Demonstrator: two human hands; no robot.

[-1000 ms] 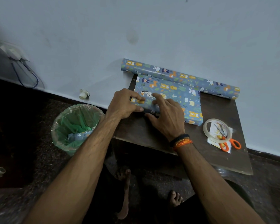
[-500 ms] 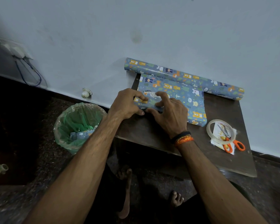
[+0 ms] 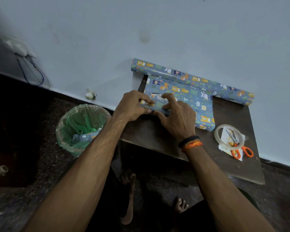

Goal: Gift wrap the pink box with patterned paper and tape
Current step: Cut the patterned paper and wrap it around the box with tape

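Observation:
A box covered in blue animal-print paper (image 3: 189,99) lies on the dark wooden table (image 3: 199,153); no pink shows. My left hand (image 3: 132,106) grips its near left corner, thumb under the edge and fingers curled on top. My right hand (image 3: 176,118) pinches the near edge beside it, fingers bent on the paper. The roll of the same paper (image 3: 191,77) lies along the wall behind. A clear tape ring (image 3: 228,134) sits at the right.
Orange-handled scissors (image 3: 239,148) lie on a paper card under the tape ring. A green-lined bin (image 3: 80,128) with paper scraps stands on the floor left of the table. My bare feet are below the table. A wall socket with a cable is at far left.
Both hands have drawn closer together on the near left edge of the wrapped box. My right fingers curled in from lying flat to pinching the paper.

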